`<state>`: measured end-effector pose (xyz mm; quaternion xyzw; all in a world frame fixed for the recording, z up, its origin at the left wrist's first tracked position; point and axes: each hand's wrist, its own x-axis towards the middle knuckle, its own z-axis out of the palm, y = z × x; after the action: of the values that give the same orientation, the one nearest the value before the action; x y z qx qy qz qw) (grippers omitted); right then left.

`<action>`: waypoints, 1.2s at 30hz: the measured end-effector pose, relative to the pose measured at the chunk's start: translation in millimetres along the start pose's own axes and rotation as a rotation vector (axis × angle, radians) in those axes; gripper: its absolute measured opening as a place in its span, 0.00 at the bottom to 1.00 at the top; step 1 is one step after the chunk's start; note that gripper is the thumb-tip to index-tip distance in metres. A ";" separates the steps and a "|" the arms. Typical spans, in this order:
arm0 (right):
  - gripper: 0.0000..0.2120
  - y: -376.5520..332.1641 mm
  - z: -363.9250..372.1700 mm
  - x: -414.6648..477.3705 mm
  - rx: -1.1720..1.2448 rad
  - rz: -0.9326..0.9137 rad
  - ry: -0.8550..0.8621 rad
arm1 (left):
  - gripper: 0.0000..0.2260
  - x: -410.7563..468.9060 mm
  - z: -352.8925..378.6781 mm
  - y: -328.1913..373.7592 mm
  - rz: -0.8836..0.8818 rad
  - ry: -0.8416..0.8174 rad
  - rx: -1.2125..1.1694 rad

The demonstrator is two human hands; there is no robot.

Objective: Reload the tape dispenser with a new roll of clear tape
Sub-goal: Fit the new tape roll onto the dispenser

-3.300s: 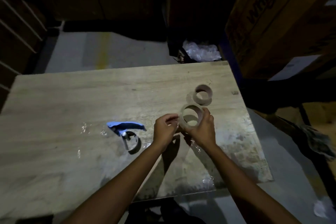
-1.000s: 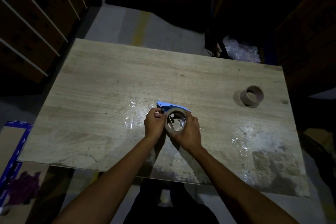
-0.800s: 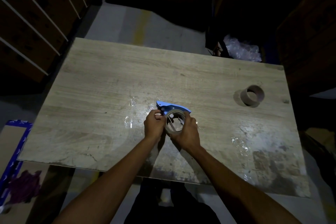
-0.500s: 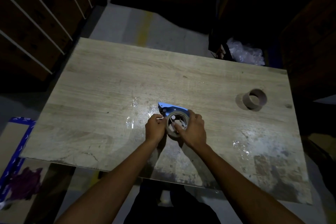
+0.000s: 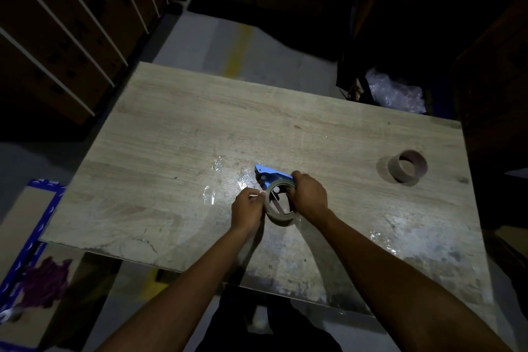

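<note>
The blue tape dispenser (image 5: 268,173) lies on the wooden table (image 5: 177,134) near its middle. A new roll of clear tape (image 5: 278,216) with a brown core sits over the dispenser's hub, whose metal parts show through the roll's hole. My right hand (image 5: 310,194) grips the roll from its right side, fingers over the top rim. My left hand (image 5: 247,207) is at the roll's left edge, with fingertips pinched together against it; what they pinch is too small to tell.
An empty brown cardboard tape core (image 5: 407,170) stands at the table's right side. Scraps of clear tape (image 5: 210,194) lie left of my hands. A blue-edged carton (image 5: 34,237) sits on the floor at left, crumpled plastic (image 5: 395,93) behind the table.
Since 3.3 s ago the roll has gone from being held free beside the empty core onto the dispenser. In the last second both hands stayed on it, shifting only slightly.
</note>
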<state>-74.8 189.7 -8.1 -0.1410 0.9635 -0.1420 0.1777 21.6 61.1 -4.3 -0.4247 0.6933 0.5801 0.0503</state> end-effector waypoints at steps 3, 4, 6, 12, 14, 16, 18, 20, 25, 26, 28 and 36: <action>0.09 1.6 0.1 -3.6 0.066 0.021 -0.009 | 0.05 0.2 -1.9 0.6 -0.029 -0.010 -0.006; 0.09 2.3 0.7 -5.9 0.093 0.037 -0.014 | 0.05 0.2 -2.4 0.6 -0.027 -0.014 -0.012; 0.10 3.9 2.9 -11.7 0.164 0.099 -0.022 | 0.07 1.8 -4.2 0.3 -0.015 0.002 -0.019; 0.11 3.1 13.1 -33.1 0.616 0.319 -0.011 | 0.12 -5.5 -5.6 10.6 -0.100 -0.022 -0.240; 0.10 -0.4 12.6 -38.1 0.822 0.383 -0.037 | 0.12 -10.0 -4.4 15.5 -0.123 -0.072 -0.289; 0.09 -2.6 8.0 -43.6 1.011 0.397 -0.090 | 0.13 -15.0 -3.3 22.4 -0.144 -0.141 -0.336; 0.08 -4.3 -0.9 -49.7 1.199 0.380 -0.146 | 0.12 -20.8 -1.6 31.1 -0.149 -0.215 -0.378; 0.09 -7.9 -11.1 -56.5 1.363 0.369 -0.201 | 0.12 -26.1 -0.2 40.0 -0.125 -0.274 -0.398; 0.11 -15.3 -26.6 -67.6 1.781 0.393 -0.319 | 0.09 -37.1 -5.5 56.4 -0.051 -0.383 -0.428; 0.12 -15.6 -27.9 -69.7 1.826 0.404 -0.334 | 0.07 -38.9 -8.1 58.9 -0.021 -0.408 -0.405; 0.13 -15.8 -29.8 -73.7 1.873 0.428 -0.358 | 0.12 -41.1 -12.0 61.7 0.063 -0.449 -0.371; 0.15 -19.5 -40.0 -75.6 1.862 0.379 -0.407 | 0.16 -56.6 -20.3 77.3 0.285 -0.380 -0.352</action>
<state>-18.0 205.0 56.9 0.1919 0.4229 -0.7895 0.4012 16.1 71.3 92.9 -0.2091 0.6127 0.7618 0.0227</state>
